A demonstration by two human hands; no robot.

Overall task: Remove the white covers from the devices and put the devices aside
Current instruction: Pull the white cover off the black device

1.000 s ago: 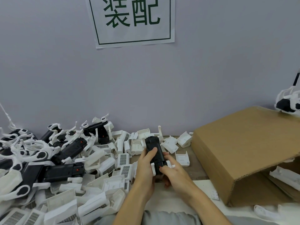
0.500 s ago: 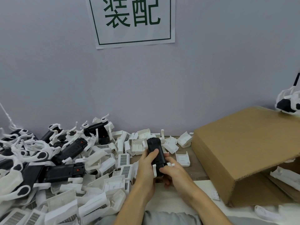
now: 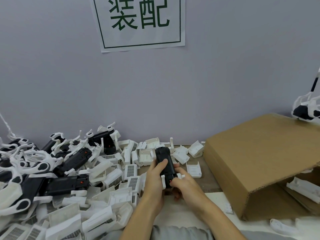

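Gripping black device (image 3: pixel 164 163): left hand (image 3: pixel 155 177) wraps side, right hand (image 3: pixel 181 183) pinches base.

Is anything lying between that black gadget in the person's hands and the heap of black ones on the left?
Yes. Loose white covers are strewn across the table between the held device and the pile of black devices, so it must be carried over them.

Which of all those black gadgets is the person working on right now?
Start at the big cardboard box on the right and look just left of it, in front of the wall. There the left hand and right hand hold one black device between them. Unlike the black devices piled at far left, it is lifted, standing nearly upright.
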